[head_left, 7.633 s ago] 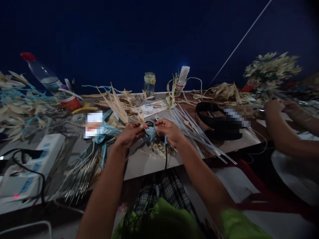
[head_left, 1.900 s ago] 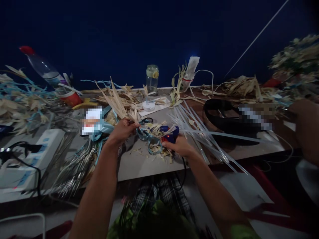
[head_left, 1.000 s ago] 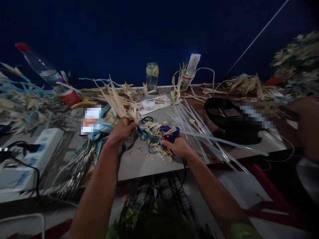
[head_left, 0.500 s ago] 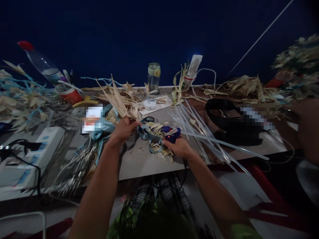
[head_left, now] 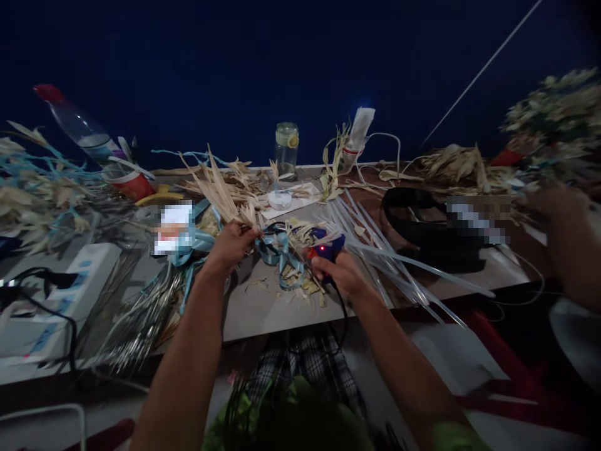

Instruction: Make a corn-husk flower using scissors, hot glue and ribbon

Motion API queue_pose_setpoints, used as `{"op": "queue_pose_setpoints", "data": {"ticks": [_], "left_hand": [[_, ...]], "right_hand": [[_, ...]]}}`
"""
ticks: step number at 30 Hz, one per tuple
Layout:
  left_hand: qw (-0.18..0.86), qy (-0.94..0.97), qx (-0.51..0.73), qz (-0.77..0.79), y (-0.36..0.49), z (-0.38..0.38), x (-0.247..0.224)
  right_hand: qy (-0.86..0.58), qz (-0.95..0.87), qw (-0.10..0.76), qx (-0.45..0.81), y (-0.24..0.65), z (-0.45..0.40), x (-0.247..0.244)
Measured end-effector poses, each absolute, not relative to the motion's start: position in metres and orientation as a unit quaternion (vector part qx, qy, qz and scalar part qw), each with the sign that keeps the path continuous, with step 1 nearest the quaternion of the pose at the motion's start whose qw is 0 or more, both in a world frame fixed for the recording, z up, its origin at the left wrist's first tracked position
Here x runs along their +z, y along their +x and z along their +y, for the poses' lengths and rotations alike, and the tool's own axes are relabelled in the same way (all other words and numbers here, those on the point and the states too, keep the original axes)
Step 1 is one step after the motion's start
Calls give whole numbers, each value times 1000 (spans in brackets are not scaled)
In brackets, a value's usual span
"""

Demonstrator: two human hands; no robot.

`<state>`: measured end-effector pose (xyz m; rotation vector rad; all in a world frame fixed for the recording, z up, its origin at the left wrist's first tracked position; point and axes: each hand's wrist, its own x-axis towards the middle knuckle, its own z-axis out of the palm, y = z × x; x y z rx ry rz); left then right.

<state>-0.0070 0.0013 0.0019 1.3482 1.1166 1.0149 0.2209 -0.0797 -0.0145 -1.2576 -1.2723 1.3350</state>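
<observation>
Dried husk tuft (head_left: 248,216) rose from the pinch of the left hand (head_left: 231,245), left of centre, already bunched, though dimness hid whether its base was bound. Rightward, blue ribbon (head_left: 292,285) lay looped, husk scraps (head_left: 303,234) sat loose, and the right hand (head_left: 345,270) gripped a blue glue gun (head_left: 332,252) near unjoined clear sticks (head_left: 392,255).

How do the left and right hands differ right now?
The left hand appears to pinch pale husk at its fingertips; the right hand grips a blue tool with a lit red light. The left hand is left of the blue ribbon, the right hand right of it. Both are bare.
</observation>
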Motion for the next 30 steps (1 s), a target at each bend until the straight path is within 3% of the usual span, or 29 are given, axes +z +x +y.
{"op": "queue_pose_setpoints", "data": {"ticks": [3, 6, 10, 14, 18, 23, 25, 27, 30], "left_hand": [[532, 571, 422, 461, -5, -1, 7], [545, 561, 426, 455, -2, -4, 12], [555, 555, 436, 440, -3, -5, 11], [554, 562, 438, 431, -4, -4, 7], [546, 574, 428, 434, -4, -5, 9], [533, 586, 416, 446, -2, -8, 15], [535, 588, 409, 449, 0, -10, 17], [541, 591, 401, 443, 1, -11, 19], [554, 593, 389, 437, 2, -13, 22]], "right_hand": [[-440, -406, 487, 636, 222, -70, -8], [-403, -323, 473, 714, 223, -51, -1], [-393, -261, 402, 785, 222, -24, 1], [-463, -268, 327, 779, 215, -15, -3], [-587, -372, 290, 658, 214, -14, -2], [-739, -590, 167, 280, 227, -15, 11], [-709, -655, 184, 186, 226, -21, 20], [-639, -702, 256, 185, 218, -27, 28], [-511, -714, 353, 322, 195, -33, 33]]}}
